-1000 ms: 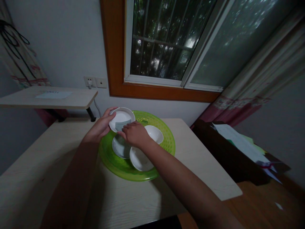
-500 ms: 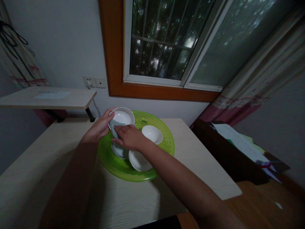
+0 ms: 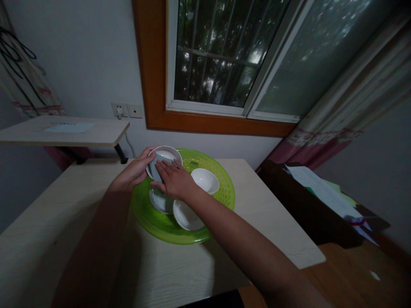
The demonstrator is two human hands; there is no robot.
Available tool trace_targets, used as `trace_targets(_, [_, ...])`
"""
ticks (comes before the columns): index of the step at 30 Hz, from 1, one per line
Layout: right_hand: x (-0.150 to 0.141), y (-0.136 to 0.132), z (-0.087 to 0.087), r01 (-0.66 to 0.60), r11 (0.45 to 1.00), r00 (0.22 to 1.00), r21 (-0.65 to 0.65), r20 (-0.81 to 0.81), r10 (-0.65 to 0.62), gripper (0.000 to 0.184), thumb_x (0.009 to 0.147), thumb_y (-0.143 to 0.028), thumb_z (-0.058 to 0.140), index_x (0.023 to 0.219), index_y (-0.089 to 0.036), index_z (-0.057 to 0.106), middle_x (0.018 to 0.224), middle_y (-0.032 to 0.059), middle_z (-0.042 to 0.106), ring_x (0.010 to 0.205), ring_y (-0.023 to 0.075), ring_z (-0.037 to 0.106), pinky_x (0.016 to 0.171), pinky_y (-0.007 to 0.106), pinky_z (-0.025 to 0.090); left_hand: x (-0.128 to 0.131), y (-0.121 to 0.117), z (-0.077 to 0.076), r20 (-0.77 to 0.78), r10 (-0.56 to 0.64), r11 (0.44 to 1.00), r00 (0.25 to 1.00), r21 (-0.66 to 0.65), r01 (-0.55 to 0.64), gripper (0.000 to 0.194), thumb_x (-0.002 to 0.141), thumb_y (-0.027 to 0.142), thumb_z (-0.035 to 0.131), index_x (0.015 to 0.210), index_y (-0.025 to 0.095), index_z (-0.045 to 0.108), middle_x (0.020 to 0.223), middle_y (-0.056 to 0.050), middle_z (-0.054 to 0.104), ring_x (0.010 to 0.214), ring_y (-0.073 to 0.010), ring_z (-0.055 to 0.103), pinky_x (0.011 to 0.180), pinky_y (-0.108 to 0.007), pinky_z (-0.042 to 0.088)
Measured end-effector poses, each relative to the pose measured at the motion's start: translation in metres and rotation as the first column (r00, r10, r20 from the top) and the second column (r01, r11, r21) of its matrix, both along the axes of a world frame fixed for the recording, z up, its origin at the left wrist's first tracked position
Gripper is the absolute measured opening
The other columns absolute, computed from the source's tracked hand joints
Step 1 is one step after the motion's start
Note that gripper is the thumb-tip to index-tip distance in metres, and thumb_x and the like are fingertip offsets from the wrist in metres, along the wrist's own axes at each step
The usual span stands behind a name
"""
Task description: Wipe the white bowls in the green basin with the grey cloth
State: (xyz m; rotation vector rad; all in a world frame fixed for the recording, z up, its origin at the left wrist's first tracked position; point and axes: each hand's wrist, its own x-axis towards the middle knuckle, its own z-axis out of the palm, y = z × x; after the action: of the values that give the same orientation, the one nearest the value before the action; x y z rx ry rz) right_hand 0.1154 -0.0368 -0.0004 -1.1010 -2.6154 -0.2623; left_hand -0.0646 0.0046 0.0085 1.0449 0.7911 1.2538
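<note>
My left hand (image 3: 133, 173) grips the rim of a small white dish (image 3: 167, 152), held tilted above a round green tray (image 3: 221, 196). Inside that dish my right hand (image 3: 175, 182) presses a grey-green cloth (image 3: 156, 166) with its fingers laid flat on it. Three more white dishes rest on the tray: a flat one (image 3: 159, 202) under my hands, one (image 3: 186, 216) at the front and a small bowl (image 3: 205, 179) at the right.
The tray sits on a pale wooden table (image 3: 48, 222). A second raised tabletop (image 3: 96, 132) with a sheet of paper stands at the left. A dark cabinet (image 3: 302, 201) with papers is at the right. A window and curtain lie behind.
My right hand has slid the cloth from the dish's lower edge up into its middle. The left hand keeps hold of the dish, which has barely moved.
</note>
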Motion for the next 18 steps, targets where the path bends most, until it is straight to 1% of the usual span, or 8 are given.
trace_targets(3, [0.001,0.003,-0.001,0.027,0.999,0.999,0.042,-0.021,-0.026,0.073,0.11,-0.061,0.041,0.16,-0.008,0.046,0.166,0.0194,0.047,0.156,0.0331,0.044,0.134,0.057,0.023,0.001,0.0,0.0,0.019,-0.021,1.0,1.0,0.008,0.021,0.035,0.094,0.025,0.071,0.128,0.022,0.064,0.111,-0.006,0.073,0.097,-0.0178,0.07,0.087,-0.026,0.057])
trace_targets(5, [0.002,0.005,0.0,0.06,0.995,0.998,0.074,-0.024,-0.058,0.075,0.109,-0.062,0.044,0.157,-0.005,0.05,0.165,0.0218,0.048,0.155,0.0347,0.045,0.133,0.055,0.024,0.001,0.0,0.001,0.024,-0.027,1.0,0.999,0.011,0.027,0.033,0.094,0.024,0.071,0.127,0.021,0.066,0.111,-0.007,0.073,0.097,-0.018,0.07,0.087,-0.026,0.057])
trace_targets(8, [0.002,0.005,0.005,0.114,0.988,0.993,0.108,0.013,-0.116,0.079,0.107,-0.065,0.045,0.146,0.002,0.061,0.158,0.0267,0.055,0.15,0.0364,0.05,0.133,0.051,0.025,0.002,-0.001,0.004,0.017,-0.006,1.0,1.0,0.006,0.006,0.031,0.094,0.023,0.072,0.124,0.019,0.067,0.109,-0.007,0.073,0.094,-0.0174,0.069,0.082,-0.024,0.056])
trace_targets(10, [0.003,0.003,0.011,0.14,0.984,0.987,0.112,0.061,-0.147,0.08,0.107,-0.067,0.044,0.136,0.003,0.069,0.151,0.0285,0.061,0.145,0.036,0.054,0.132,0.049,0.026,0.001,-0.001,0.005,0.019,0.021,1.0,1.0,0.003,-0.021,0.03,0.094,0.023,0.073,0.123,0.019,0.067,0.108,-0.006,0.072,0.091,-0.0163,0.068,0.079,-0.023,0.055])
trace_targets(12, [0.002,-0.001,0.016,0.156,0.983,0.981,0.092,0.105,-0.166,0.078,0.107,-0.067,0.043,0.126,0.0,0.077,0.141,0.0277,0.069,0.138,0.0344,0.06,0.131,0.047,0.026,0.001,-0.001,0.006,0.021,0.038,0.999,0.999,0.003,-0.038,0.03,0.094,0.023,0.073,0.123,0.019,0.067,0.108,-0.005,0.072,0.09,-0.0157,0.067,0.078,-0.022,0.054])
trace_targets(14, [0.001,-0.005,0.02,0.153,0.987,0.979,0.057,0.127,-0.159,0.073,0.108,-0.066,0.041,0.116,-0.006,0.082,0.126,0.0239,0.077,0.127,0.0324,0.066,0.129,0.049,0.027,0.001,-0.001,0.006,0.011,0.04,0.999,0.999,0.001,-0.04,0.033,0.093,0.024,0.074,0.124,0.019,0.066,0.105,-0.005,0.071,0.087,-0.0157,0.066,0.075,-0.022,0.054])
trace_targets(16, [0.0,-0.008,0.023,0.13,0.991,0.983,0.029,0.129,-0.132,0.069,0.11,-0.062,0.039,0.107,-0.01,0.085,0.107,0.0194,0.082,0.114,0.0308,0.071,0.124,0.05,0.032,0.001,-0.002,0.006,-0.008,0.033,0.999,0.999,-0.006,-0.033,0.035,0.092,0.026,0.075,0.125,0.019,0.066,0.101,-0.004,0.07,0.083,-0.0163,0.066,0.072,-0.023,0.054])
trace_targets(18, [0.0,-0.01,0.023,0.09,0.996,0.988,0.017,0.123,-0.092,0.069,0.112,-0.058,0.037,0.101,-0.011,0.085,0.096,0.0172,0.082,0.104,0.0296,0.073,0.115,0.048,0.039,0.0,-0.002,0.006,-0.018,0.034,0.999,0.999,-0.009,-0.034,0.036,0.091,0.028,0.076,0.124,0.02,0.065,0.098,-0.004,0.07,0.081,-0.0164,0.065,0.07,-0.023,0.053])
